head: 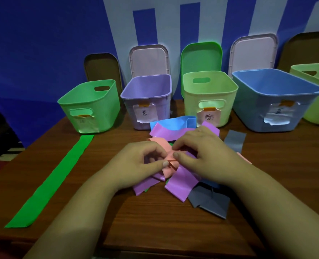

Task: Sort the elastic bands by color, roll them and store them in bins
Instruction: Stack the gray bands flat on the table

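The table (155, 230) carried five open bins along its far edge: a blue bin (278, 113), the biggest, with a green bin (91, 111), purple bin (147, 109) and yellow bin (211, 109) to its left and one more cut off at the far right corner. A green band (50, 182) lay flat, running from the green bin's foot toward the near left corner. At mid-table sat the pile (181, 182) of purple, blue and grey bands, its far side close to the purple and yellow bins.

Over it, the left hand (141, 161) and right hand (201, 152) both pinched the pink band (162, 145) between thumb and fingertips, close together.

The step looked like freeing pink from the tangle. It would go best drawn out slowly toward the near edge, with one hand holding down the purple strips crossing it so they did not drag along.

Bare wood lay between the green band and the pile, and along the near edge. That seemed the place to flatten and roll it. The far edge was crowded by bins.
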`<state>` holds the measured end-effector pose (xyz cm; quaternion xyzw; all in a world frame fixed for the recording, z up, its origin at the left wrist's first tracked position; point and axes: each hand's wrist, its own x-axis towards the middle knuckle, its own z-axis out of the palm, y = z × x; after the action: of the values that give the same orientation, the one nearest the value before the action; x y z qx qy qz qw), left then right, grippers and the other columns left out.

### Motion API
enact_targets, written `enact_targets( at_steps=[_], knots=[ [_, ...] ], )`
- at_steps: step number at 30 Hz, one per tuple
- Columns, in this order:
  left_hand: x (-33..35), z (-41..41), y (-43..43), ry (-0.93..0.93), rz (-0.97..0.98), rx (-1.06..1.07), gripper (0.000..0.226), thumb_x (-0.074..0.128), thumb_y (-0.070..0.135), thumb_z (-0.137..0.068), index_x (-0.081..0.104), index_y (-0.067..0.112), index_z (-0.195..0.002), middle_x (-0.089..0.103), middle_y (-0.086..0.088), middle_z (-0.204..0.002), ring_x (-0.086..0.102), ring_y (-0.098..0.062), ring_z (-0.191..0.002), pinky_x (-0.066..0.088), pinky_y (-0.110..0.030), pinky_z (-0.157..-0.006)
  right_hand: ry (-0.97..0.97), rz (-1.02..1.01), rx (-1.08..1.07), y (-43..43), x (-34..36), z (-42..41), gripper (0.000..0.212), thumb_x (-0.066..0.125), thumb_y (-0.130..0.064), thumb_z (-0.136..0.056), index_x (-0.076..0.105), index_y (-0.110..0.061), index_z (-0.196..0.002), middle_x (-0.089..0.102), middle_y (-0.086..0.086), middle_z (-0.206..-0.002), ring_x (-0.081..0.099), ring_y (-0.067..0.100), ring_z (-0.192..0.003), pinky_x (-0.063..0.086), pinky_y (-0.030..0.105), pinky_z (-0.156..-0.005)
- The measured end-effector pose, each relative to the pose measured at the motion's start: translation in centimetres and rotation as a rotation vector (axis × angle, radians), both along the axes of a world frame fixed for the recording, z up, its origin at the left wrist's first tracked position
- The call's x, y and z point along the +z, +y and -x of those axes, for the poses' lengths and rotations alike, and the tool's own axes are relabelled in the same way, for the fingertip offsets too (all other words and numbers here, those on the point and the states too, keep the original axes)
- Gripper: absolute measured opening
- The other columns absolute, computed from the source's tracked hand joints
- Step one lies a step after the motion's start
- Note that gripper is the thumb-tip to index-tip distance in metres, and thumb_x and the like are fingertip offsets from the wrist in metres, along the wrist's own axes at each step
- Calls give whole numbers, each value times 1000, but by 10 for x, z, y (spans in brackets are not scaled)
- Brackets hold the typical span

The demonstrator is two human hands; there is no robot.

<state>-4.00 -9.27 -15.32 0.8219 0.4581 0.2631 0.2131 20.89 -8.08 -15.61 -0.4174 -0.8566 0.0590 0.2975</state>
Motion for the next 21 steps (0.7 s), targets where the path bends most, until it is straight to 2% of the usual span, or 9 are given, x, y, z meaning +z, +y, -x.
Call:
enact_targets(
  at_steps=[2,5,10,13,16,18,21],
  knots=[
    [1,1,0,-22,-31,27,10,80,25,-94,80,31,-102,75,16,-97,69,-8,-93,53,-27,-80,17,2,-10,-1,0,-2,37,54,-58,-96,75,-34,-114,70,-19,-107,55,9,-101,43,30,-95],
    [1,2,1,-72,-81,80,12,77,22,-96,81,32,-100,77,21,-95,71,-5,-92,53,-24,-80,28,11,-18,-1,0,-4,27,61,-52,-102,74,-35,-118,69,-21,-110,53,8,-104,41,27,-95],
    [1,1,3,-207,-147,229,14,76,18,-96,82,30,-96,77,16,-89,71,-7,-82,54,-27,-74,72,12,-11,-2,0,-3,25,61,-49,-102,74,-37,-120,69,-21,-105,54,6,-100,42,27,-93],
    [2,-1,1,-271,-158,275,14,76,18,-96,81,31,-95,77,17,-87,69,-3,-78,52,-22,-70,114,27,-34,-2,-1,-1,25,65,-46,-98,71,-40,-122,68,-24,-106,52,5,-99,44,28,-89],
    [2,-3,0,-277,-144,228,19,76,17,-96,79,34,-103,76,17,-99,71,-5,-93,57,-25,-80,143,58,-40,-2,-3,-2,29,65,-49,-96,70,-40,-123,66,-26,-107,52,5,-102,47,29,-89],
    [2,-3,0,-297,-97,179,34,75,11,-96,73,37,-118,73,17,-113,70,-6,-103,60,-31,-89,188,61,-34,-3,-3,-2,26,66,-48,-98,71,-39,-121,69,-22,-109,56,6,-104,50,32,-91],
    [4,-3,0,-112,-190,70,45,71,5,-93,68,34,-128,62,18,-127,62,-9,-120,55,-34,-99,352,49,-50,-4,0,-4,14,73,-32,-100,77,-28,-113,73,-12,-104,65,9,-101,52,31,-89]
  ],
)
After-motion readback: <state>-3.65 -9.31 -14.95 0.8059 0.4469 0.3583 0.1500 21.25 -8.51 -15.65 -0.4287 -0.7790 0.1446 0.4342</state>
